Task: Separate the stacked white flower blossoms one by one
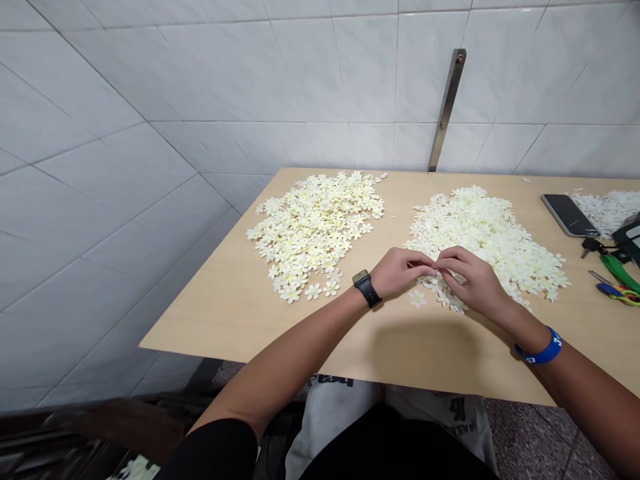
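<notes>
Pinching something tiny, the left hand (400,270) and right hand (473,280) meet. Two big flower piles lie near: left pile (315,227) at 11 o'clock, right pile (493,233) at 1 o'clock.

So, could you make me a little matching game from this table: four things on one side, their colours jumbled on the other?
Things:
1. watch
2. wristband
3. flowers
4. long tool handle at the table's right edge

Colours:
A. green
B. cream-white
C. black
D. blue

Pairs: 1-C, 2-D, 3-B, 4-A.
</notes>
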Motion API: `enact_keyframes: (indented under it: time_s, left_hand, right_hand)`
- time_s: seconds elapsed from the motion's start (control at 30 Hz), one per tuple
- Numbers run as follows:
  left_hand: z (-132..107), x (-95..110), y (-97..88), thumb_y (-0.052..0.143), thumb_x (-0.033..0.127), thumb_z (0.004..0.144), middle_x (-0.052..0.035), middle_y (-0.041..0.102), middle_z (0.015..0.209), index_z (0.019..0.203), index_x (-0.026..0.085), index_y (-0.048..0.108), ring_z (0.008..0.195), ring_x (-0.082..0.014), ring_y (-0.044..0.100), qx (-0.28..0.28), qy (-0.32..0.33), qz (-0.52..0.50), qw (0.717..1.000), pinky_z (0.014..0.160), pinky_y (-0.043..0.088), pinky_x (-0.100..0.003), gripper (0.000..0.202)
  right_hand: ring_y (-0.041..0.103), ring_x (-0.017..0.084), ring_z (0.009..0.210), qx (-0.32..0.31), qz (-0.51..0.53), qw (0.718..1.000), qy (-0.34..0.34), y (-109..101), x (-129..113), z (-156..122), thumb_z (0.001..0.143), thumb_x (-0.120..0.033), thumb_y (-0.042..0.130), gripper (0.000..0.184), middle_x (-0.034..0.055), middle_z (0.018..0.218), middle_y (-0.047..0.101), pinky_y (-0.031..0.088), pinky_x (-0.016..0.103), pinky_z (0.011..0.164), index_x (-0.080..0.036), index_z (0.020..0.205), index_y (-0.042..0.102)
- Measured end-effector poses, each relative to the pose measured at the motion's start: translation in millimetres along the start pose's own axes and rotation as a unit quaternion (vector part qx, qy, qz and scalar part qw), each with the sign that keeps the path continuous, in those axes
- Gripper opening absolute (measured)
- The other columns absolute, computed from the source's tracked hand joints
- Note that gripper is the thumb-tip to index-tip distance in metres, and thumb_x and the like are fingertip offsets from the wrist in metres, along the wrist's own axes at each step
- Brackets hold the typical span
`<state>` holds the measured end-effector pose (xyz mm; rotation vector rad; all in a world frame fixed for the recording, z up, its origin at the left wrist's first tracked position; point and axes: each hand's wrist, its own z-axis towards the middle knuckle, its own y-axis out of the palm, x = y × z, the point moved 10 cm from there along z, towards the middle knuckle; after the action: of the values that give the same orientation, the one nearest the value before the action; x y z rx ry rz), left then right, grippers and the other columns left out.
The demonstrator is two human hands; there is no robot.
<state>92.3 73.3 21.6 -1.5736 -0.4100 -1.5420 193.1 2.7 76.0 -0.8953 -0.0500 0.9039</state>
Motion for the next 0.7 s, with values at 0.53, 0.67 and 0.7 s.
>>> enact_keyframes:
  time_s: [0.53,0.67,0.7]
  left_hand:
    - [-4.3,8.3,2.9,0.066,0.031,0.085,0.0004,0.066,0.064,0.075,0.014,0.073,0.062,-0.0092,0.057,-0.011,0.034,0.118,0.992,0.059,0.039,-0.020,0.021]
    - [-5.4,12.5,0.7,0.062,0.035,0.091,-0.0018,0.069,0.065,0.073,0.013,0.073,0.060,-0.0097,0.056,-0.004,0.045,0.117,0.992,0.059,0.039,-0.022,0.030]
    - [-5.6,14.2,-0.1,0.060,0.034,0.091,-0.0022,0.070,0.066,0.072,0.013,0.073,0.060,-0.0099,0.057,0.001,0.050,0.114,0.992,0.060,0.040,-0.022,0.031]
  right_hand:
    - [0.067,0.018,0.072,0.004,0.030,0.999,0.019,8.6,0.8,-2.2,0.094,-0.010,0.059,0.014,0.0041,0.080,0.070,0.054,0.030,0.064,-0.021,0.096,0.067]
    - [0.069,0.018,0.076,0.010,0.046,0.998,0.039,4.7,6.3,0.9,0.096,-0.014,0.061,0.010,0.0054,0.085,0.073,0.056,0.031,0.069,-0.021,0.098,0.068]
    - [0.068,0.018,0.075,0.012,0.046,0.998,0.049,3.6,8.2,1.4,0.096,-0.016,0.061,0.009,0.0053,0.084,0.073,0.056,0.031,0.069,-0.021,0.097,0.069]
